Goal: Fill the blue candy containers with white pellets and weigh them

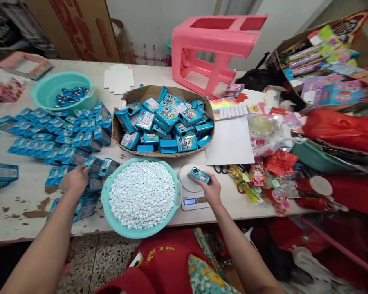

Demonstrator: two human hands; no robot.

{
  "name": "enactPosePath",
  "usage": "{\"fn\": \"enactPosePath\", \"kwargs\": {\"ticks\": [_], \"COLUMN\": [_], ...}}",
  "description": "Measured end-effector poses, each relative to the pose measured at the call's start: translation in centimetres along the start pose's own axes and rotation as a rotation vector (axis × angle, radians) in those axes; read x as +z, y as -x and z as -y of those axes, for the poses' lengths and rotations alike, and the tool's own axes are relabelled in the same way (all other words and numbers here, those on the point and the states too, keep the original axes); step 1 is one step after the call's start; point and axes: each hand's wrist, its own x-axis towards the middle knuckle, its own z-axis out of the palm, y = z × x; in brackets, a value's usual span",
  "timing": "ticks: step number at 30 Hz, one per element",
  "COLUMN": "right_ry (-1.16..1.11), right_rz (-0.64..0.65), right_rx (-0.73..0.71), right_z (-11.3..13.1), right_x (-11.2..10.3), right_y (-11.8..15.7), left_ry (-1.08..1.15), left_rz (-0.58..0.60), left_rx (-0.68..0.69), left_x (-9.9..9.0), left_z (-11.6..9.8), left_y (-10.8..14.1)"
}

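My right hand (pixel 213 188) holds a small blue box (pixel 198 175) with a round opening over the white kitchen scale (pixel 190 203). Among the rows of blue boxes (pixel 70 139) at the left, my left hand (pixel 75 179) has its fingers at the edge of one box (pixel 93 162); whether it grips that box is unclear. A turquoise basin (pixel 106 204) full of small white candies stands between my hands. Behind it, a cardboard tray (pixel 117 141) holds many blue boxes lying in different directions.
A turquoise bowl (pixel 38 94) with shiny blue pieces stands at the back left. Behind the tray is a pink stool (pixel 184 36) on its side. Paper (pixel 231 141), scissors (pixel 221 168) and wrapped sweets lie right of the scale, and a full carton (pixel 277 69) stands beyond.
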Motion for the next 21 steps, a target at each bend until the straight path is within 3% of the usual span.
{"fn": "enactPosePath", "kwargs": {"ticks": [3, 6, 9, 11, 16, 21], "right_ry": [-0.014, -0.031, -0.056, -0.068, -0.038, -0.033], "right_rz": [0.012, 0.037, 0.012, -0.025, -0.055, -0.039], "right_rx": [-0.004, 0.002, 0.018, 0.051, 0.100, 0.081], "right_z": [-1.0, -1.2, -1.1, -1.1, -1.6, -1.4], "right_x": [0.4, 0.1, -1.2, -2.5, -5.5, -5.2], "right_y": [0.1, 0.7, 1.4, 1.8, 2.2, 2.1], "left_ry": [0.342, 0.576, 0.420, 0.279, 0.092, 0.212], "left_rz": [-0.063, 0.066, 0.077, 0.039, -0.013, 0.071], "left_rx": [0.093, 0.347, 0.661, 0.771, 0.764, 0.659], "left_x": [-0.2, 0.3, 1.6, 2.5, 3.4, 3.4], "left_z": [-0.9, -4.3, -8.5, -10.7, -12.7, -12.5], "left_y": [3.0, 8.3, 13.5, 16.1, 18.2, 17.7]}}
